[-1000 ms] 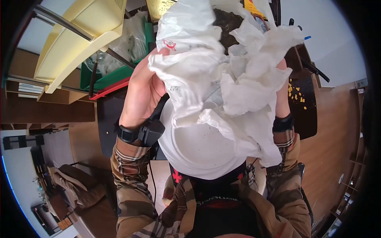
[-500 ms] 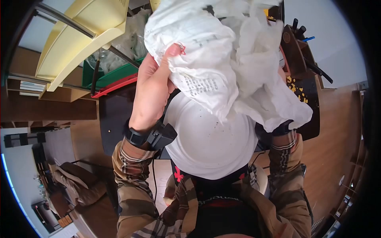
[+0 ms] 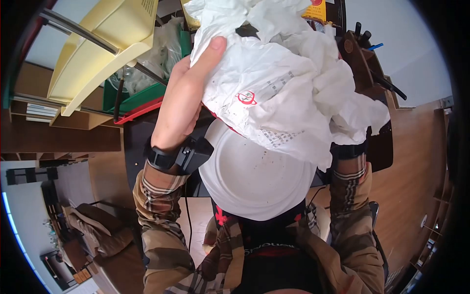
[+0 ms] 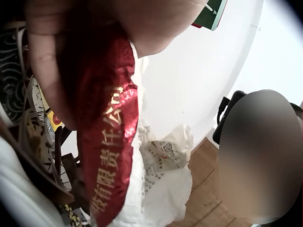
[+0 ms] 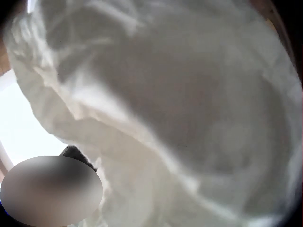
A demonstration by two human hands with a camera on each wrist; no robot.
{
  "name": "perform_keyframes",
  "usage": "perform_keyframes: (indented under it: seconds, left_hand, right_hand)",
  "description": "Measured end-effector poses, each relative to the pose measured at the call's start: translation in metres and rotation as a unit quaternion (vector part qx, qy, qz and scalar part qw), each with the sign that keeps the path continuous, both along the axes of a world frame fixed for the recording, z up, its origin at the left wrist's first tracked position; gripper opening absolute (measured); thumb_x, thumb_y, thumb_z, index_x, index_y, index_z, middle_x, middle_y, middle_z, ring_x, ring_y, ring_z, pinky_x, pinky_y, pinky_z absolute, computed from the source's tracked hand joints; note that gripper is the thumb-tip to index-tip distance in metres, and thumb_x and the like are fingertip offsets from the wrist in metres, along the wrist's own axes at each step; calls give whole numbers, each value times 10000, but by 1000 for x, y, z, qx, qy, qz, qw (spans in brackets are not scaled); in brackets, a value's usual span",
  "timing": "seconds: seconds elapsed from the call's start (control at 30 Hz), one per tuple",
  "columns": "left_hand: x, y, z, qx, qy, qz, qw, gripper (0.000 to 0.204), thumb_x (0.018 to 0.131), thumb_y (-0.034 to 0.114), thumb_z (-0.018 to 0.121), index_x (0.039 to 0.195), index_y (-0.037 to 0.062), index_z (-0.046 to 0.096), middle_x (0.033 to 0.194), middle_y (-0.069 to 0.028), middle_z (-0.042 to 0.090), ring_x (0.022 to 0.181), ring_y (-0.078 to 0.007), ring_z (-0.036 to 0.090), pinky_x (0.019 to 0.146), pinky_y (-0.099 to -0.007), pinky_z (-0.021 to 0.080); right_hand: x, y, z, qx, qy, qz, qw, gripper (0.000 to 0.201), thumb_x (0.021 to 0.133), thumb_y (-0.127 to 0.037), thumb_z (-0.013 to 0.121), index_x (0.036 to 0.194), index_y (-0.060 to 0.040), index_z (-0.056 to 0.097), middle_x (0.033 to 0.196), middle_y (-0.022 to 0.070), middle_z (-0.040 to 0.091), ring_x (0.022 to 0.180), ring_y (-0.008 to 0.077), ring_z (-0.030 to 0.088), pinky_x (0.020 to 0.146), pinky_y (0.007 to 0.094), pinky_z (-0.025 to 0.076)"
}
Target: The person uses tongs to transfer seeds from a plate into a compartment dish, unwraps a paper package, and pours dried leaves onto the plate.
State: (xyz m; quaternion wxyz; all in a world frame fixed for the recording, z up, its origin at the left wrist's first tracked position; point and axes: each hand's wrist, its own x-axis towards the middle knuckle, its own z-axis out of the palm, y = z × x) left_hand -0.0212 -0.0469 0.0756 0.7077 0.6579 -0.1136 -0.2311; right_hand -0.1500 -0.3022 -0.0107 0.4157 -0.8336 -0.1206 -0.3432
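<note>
Head view: crumpled white plastic bag [image 3: 284,93] w/ red logo (printed text), left hand [image 3: 183,105].

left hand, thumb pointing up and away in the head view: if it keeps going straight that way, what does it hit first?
Likely the white plastic bag itself: the left hand already grips its edge, and crumpled folds sit just past the thumb. Depth beyond is unclear.

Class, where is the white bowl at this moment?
In the head view the white bowl sits at centre, just below the crumpled white bag, between the two plaid sleeves and right of the left hand.
</note>
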Motion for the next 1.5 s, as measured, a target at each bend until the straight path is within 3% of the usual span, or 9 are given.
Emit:
perform_keyframes:
  seconds: [0.37, 0.4, 0.47, 0.57, 0.7, 0.93, 1.0, 1.1, 1.5]
  left_hand:
    - [-3, -16, -13, -71, -98, 118, 986, 403, 1024, 310, 623, 1216, -42, 659, 1118, -69, 708, 964, -104, 637, 842, -246, 487]
    - [-2, -16, -14, -73, -137, 143, 977, 393, 1029, 304, 617, 1221, -36, 658, 1128, -65, 704, 972, -101, 630, 849, -243, 483]
    - [-7, -18, -11, -73, -132, 147, 978, 389, 1028, 300, 619, 1226, -33, 656, 1138, -62, 700, 983, -98, 622, 857, -239, 477]
    - [-16, -24, -11, -82, -122, 124, 981, 376, 1018, 281, 633, 1235, -27, 652, 1150, -58, 694, 1000, -100, 617, 875, -238, 471]
    - [-16, -18, -2, -69, -41, 49, 996, 365, 986, 217, 664, 1247, -36, 643, 1154, -66, 694, 1010, -113, 627, 891, -255, 477]
    - [4, -28, 0, -12, -120, 72, 990, 328, 1000, 211, 635, 1209, -42, 641, 1136, -58, 675, 1018, -126, 597, 896, -274, 466]
    - [6, -32, -10, -13, -219, 81, 972, 316, 1022, 242, 616, 1205, -14, 642, 1085, -28, 667, 997, -113, 574, 899, -271, 456]
    - [8, -33, -16, -9, -225, 80, 971, 380, 1000, 258, 651, 1258, -20, 632, 1185, -64, 668, 1044, -123, 617, 904, -281, 488]
    - [0, -35, -18, -156, -72, 92, 981, 334, 978, 202, 687, 1223, -22, 650, 1161, -58, 686, 1039, -123, 626, 907, -285, 490]
  right_hand:
    - [17, -5, 0, -19, 1, -16, 1000, 436, 1002, -188, 556, 1399, -11, 530, 1371, 98, 585, 1242, 252, 576, 1031, 352, 465]
    - [25, -2, 0, 209, 17, 168, 963, 471, 1028, -255, 493, 1441, -31, 477, 1404, 87, 567, 1272, 246, 558, 1055, 356, 453]
    - [37, 6, 0, 591, 44, 476, 650, 548, 1080, -390, 367, 1526, -71, 371, 1470, 66, 530, 1331, 233, 521, 1105, 365, 428]
    - [39, 17, 9, 628, 86, 449, 630, 528, 1089, -374, 357, 1516, -63, 384, 1467, 65, 531, 1328, 216, 523, 1122, 358, 410]
    - [32, 17, 26, 579, 128, 243, 768, 463, 1087, -329, 394, 1447, -45, 464, 1371, 61, 596, 1229, 177, 601, 1019, 328, 494]
    - [34, 27, 32, 558, 119, 218, 792, 365, 1061, -250, 496, 1337, -19, 559, 1245, 61, 667, 1084, 147, 673, 923, 302, 541]
    - [34, 22, 28, 472, 174, 183, 845, 491, 1066, -328, 472, 1466, -46, 426, 1407, 83, 565, 1257, 195, 584, 1049, 337, 481]
    - [35, 30, 34, 562, 110, 173, 802, 350, 1047, -242, 533, 1302, -8, 581, 1206, 61, 683, 1019, 138, 691, 870, 297, 556]
    - [32, 31, 30, 572, 77, 222, 786, 331, 1057, -235, 515, 1287, -15, 604, 1179, 54, 696, 1004, 132, 691, 864, 281, 549]
